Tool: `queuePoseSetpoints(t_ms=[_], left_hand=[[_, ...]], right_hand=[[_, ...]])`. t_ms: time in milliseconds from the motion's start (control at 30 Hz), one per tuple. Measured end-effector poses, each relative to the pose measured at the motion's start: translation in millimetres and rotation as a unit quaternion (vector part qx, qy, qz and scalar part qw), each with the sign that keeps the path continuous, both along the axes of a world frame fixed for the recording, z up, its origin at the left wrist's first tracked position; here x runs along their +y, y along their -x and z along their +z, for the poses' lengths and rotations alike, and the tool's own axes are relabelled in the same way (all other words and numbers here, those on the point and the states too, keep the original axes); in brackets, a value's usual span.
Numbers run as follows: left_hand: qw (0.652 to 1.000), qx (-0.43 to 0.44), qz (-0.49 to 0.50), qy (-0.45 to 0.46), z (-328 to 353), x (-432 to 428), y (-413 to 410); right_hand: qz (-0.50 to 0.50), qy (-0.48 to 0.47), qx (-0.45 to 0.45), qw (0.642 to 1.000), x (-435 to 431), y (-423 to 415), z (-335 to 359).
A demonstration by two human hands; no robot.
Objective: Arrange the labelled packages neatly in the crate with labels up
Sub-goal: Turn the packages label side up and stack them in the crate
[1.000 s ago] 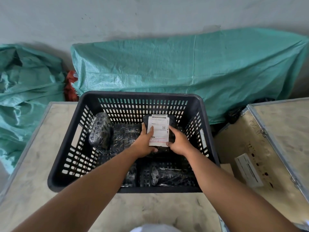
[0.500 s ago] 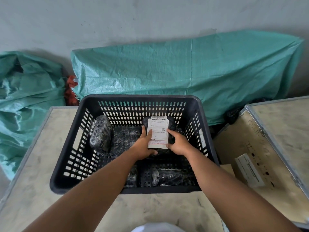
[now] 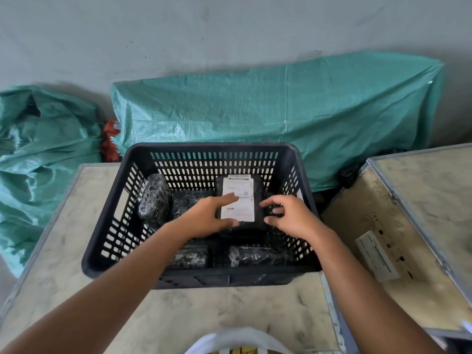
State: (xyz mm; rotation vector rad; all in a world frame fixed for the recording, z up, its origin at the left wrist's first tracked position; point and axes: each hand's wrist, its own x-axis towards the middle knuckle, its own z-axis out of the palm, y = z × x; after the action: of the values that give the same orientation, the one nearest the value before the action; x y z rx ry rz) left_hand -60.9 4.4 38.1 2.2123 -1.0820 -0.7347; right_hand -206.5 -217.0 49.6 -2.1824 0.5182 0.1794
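Observation:
A black slotted crate stands on a wooden top. In its back right part lies a black package with its white label facing up. My left hand rests on the package's left side, forefinger across the label and thumb at its near edge. My right hand hovers at the package's right edge with fingers spread and curled, holding nothing. Other black wrapped packages show no labels: one upright at the left wall, one flat beside it, two at the front.
The crate sits on a pale wooden surface. A second wooden box with a white sticker stands to the right. Green tarp and green sacks lie behind and left. A white bag is at the bottom edge.
The labelled package has settled flat in the crate's back right. My right hand has let go and drawn slightly right; my left hand has slid further over the label.

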Motion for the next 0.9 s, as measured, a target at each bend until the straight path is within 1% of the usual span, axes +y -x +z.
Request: queuePoseSetpoints(t_ms=[100, 167, 233, 300, 400, 533, 633, 700, 800, 833, 900], left_hand=[[0.994, 0.067, -0.067, -0.045, -1.0, 8.5, 20.5], [0.988, 0.089, -0.108, -0.072, -6.2, 8.0, 33.7], [0.983, 0.062, -0.143, -0.096, -12.6, 5.8, 42.5], [0.979, 0.031, -0.165, -0.114, -17.8, 4.9, 45.5], [0.981, 0.017, -0.151, -0.123, -22.2, 5.1, 45.9], [0.977, -0.033, -0.128, -0.167, -21.9, -5.6, 42.0], [0.976, -0.041, -0.097, -0.193, -22.3, -18.1, 38.2], [0.977, -0.056, -0.088, -0.185, -26.3, -22.6, 39.9], [0.986, -0.061, -0.075, -0.134, -31.9, -21.3, 42.7], [0.989, -0.063, -0.072, -0.114, -30.8, -19.7, 42.2], [0.993, -0.072, -0.061, -0.07, -23.3, -13.3, 39.5]], right_hand=[[0.068, 0.014, 0.071, 0.995, 6.4, 22.3, 5.4], [0.105, 0.03, 0.122, 0.986, 13.9, 29.4, 5.3], [0.138, 0.069, 0.148, 0.977, 21.2, 31.9, 1.7], [0.147, 0.082, 0.149, 0.974, 23.5, 32.7, -2.2], [0.125, 0.079, 0.139, 0.979, 21.4, 33.6, -8.0], [0.073, 0.098, 0.082, 0.989, 24.3, 30.5, -12.5], [0.068, 0.079, 0.111, 0.988, 23.5, 26.8, -12.8], [0.073, 0.073, 0.132, 0.986, 22.3, 23.4, -11.0], [0.077, 0.072, 0.128, 0.986, 23.0, 22.1, -11.3], [0.074, 0.071, 0.113, 0.988, 23.0, 24.0, -11.8], [0.061, 0.066, 0.055, 0.994, 21.4, 29.9, -12.0]])
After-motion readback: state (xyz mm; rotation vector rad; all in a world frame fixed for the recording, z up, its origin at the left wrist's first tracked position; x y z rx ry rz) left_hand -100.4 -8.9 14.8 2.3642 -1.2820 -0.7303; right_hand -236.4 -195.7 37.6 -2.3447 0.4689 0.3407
